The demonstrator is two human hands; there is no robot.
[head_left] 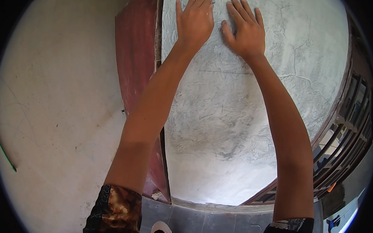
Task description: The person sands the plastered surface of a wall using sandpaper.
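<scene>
Both arms reach up over a pale grey-white wall [219,111] with a rough, wrinkled and cracked surface. High on it, my left hand [195,23] lies with its back toward me and fingers apart, the tips running to the frame's top edge. A small bluish spot shows at one of its fingers. Just to the right, my right hand [247,34] is spread against the same wall, thumb out to the left. Neither hand holds anything that shows. Fine cracks and dark smudges mark the wall below and beside them.
A dark red wooden panel [137,48] borders the wall on the left, with a beige wall [58,100] beyond it. At right stands a window with dark bars [343,131]. Grey floor tiles [219,226] and a light shoe tip [161,227] lie below. A green strip [5,151] shows far left.
</scene>
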